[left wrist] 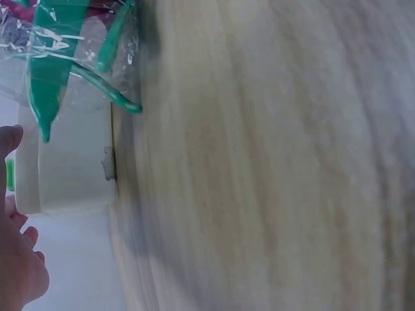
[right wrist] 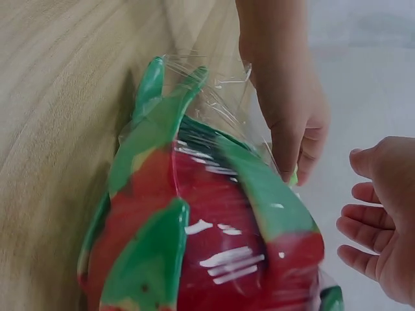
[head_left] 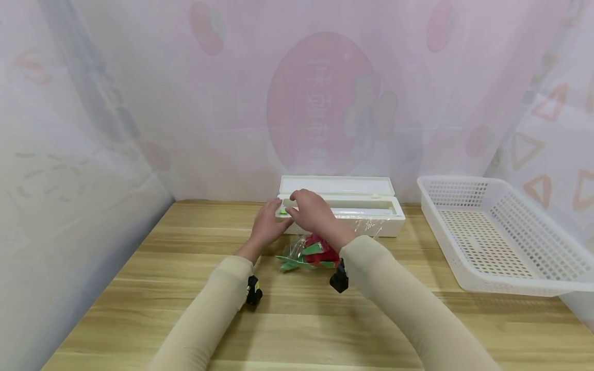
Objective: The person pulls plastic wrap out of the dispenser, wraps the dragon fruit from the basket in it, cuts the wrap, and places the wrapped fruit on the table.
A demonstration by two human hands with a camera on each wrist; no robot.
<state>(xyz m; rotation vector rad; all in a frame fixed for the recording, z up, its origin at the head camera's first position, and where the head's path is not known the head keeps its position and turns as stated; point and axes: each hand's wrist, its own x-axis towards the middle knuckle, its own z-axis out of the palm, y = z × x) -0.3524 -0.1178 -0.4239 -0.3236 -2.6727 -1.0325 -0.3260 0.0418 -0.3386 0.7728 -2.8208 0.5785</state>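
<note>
- A small screened-off work booth (head_left: 79,196) is suggested; the wider room is hidden.
- A wood-grain tabletop (head_left: 297,330) is enclosed on three sides by pale printed sheeting (head_left: 232,129).
- Pink ovals (head_left: 207,27) and orange triangles (head_left: 561,95) are seen across the sheeting.

Wooden table (head_left: 297,330) bears wrapped dragon fruit (head_left: 317,249), box (head_left: 393,227), basket (head_left: 510,285).

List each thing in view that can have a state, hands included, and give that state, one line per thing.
White cling film dispenser: open.
Dispenser lid: raised at the back.
Clear film: wrinkled, over the dragon fruit.
Dragon fruit: at least partly covered by film.
White plastic basket: upright, open-topped.
Left hand: at the dispenser's left end; grip unclear.
Right hand: fingers relaxed, holding nothing visible.
</note>
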